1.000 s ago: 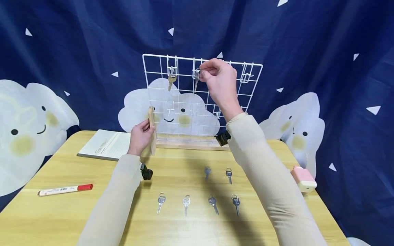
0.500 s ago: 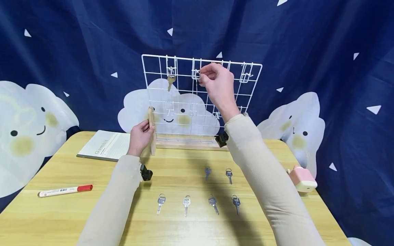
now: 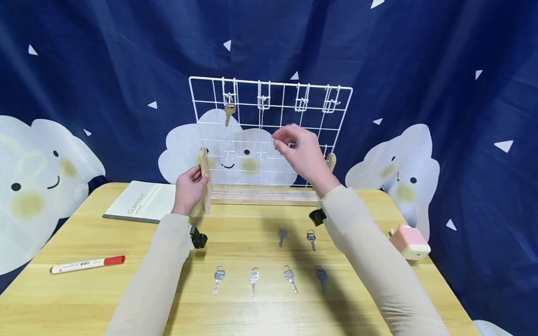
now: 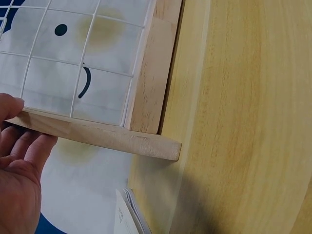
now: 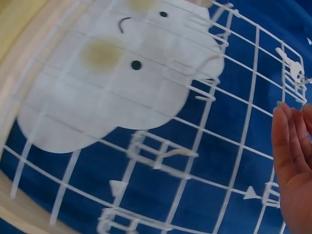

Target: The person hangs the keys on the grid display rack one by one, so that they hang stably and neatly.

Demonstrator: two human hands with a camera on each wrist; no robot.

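A white wire grid rack [image 3: 272, 126] on a wooden base stands at the back of the table. My left hand [image 3: 190, 189] grips its left wooden upright [image 4: 97, 134], thumb on one side and fingers on the other. A brass-coloured key [image 3: 230, 111] hangs from the top-left hook. On the hook to its right hangs another key [image 3: 262, 114], seen nearly edge-on. My right hand [image 3: 300, 151] hovers in front of the grid, below and right of that key, with nothing visible in its bent fingers; the right wrist view shows them fairly straight. Several keys with rings [image 3: 253, 276] lie on the table.
More white hooks [image 3: 301, 103] sit along the rack's top and lower down. A notebook [image 3: 143, 200] lies at the back left, a red-capped marker [image 3: 87, 265] at the left. A pink and white block-shaped object [image 3: 409, 242] stands by the right edge.
My right hand has let go of the key at the second top hook and moved down, away from the hook. The key stays hanging there. My left hand keeps its grip on the upright.
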